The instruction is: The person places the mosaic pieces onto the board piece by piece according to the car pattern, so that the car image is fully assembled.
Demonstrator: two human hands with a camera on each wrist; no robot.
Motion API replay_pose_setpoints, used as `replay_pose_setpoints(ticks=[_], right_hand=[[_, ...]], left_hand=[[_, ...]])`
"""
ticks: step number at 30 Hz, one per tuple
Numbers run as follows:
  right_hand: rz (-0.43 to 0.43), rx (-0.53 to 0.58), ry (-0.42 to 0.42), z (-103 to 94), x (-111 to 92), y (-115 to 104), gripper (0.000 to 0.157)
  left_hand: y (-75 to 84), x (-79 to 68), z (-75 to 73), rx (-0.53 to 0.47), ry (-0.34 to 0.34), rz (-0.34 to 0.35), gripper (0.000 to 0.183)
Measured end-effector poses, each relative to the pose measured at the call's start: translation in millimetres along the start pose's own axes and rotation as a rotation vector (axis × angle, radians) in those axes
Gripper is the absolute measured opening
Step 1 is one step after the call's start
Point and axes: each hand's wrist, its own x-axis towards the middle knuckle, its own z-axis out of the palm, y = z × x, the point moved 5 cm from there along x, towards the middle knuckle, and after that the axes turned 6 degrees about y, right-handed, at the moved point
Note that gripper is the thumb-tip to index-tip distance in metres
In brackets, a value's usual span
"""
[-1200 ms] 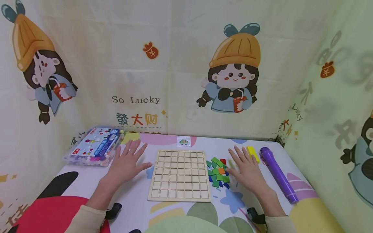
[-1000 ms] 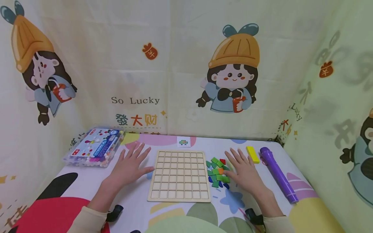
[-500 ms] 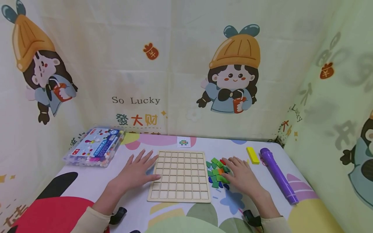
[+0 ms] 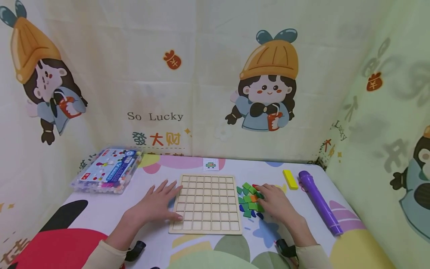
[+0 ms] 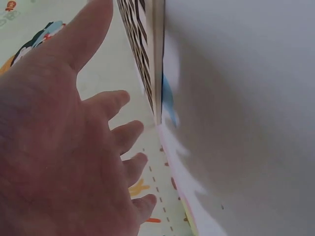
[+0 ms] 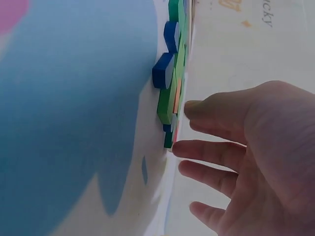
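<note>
A wooden grid board (image 4: 208,204) with square cells lies flat in the middle of the table. My left hand (image 4: 154,205) is spread at its left side, thumb and fingertips over that edge; the left wrist view shows this hand (image 5: 64,132) with nothing in it. Right of the board is a loose cluster of small tiles (image 4: 247,199), mostly green, with some blue, an orange and a red one. Over the cluster's right side reaches my right hand (image 4: 277,201), fingers loosely bent. In the right wrist view, its fingertips (image 6: 184,147) come close to the tiles; contact is unclear.
Behind the board lies a small picture card (image 4: 210,164) with a gridded pattern. A clear plastic case (image 4: 107,170) of parts sits at the back left. At the right are a yellow block (image 4: 290,179) and a purple tube (image 4: 319,201). Printed cloth (image 4: 208,93) hangs around the table.
Both hands have come inward and lower. The left has slid toward the near left edge of the board, and the right has moved left over the tiles, its fingers drawing closer together.
</note>
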Motion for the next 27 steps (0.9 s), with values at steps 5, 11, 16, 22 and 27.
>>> replay_pose_setpoints(ticks=[5,11,16,22,27], right_hand=[[0.011,0.022,0.004,4.3,6,1,0.041],[0.017,0.056,0.020,8.2,11,0,0.031],[0.048,0.082,0.019,8.5,15,-2,0.028],[0.106,0.096,-0.005,7.2,20,-3,0.028],[0.146,0.103,-0.034,6.2,22,-1,0.025]], left_hand=[[-0.7,-1.7,2.8,-0.025,-0.027,0.001,0.112],[0.1,-2.7,4.7,-0.023,-0.045,-0.004,0.115],[2.9,-3.6,3.9,-0.025,-0.058,-0.003,0.116],[0.5,-2.6,6.7,-0.018,-0.069,-0.004,0.116],[-2.0,-1.7,10.3,-0.013,-0.080,0.002,0.117]])
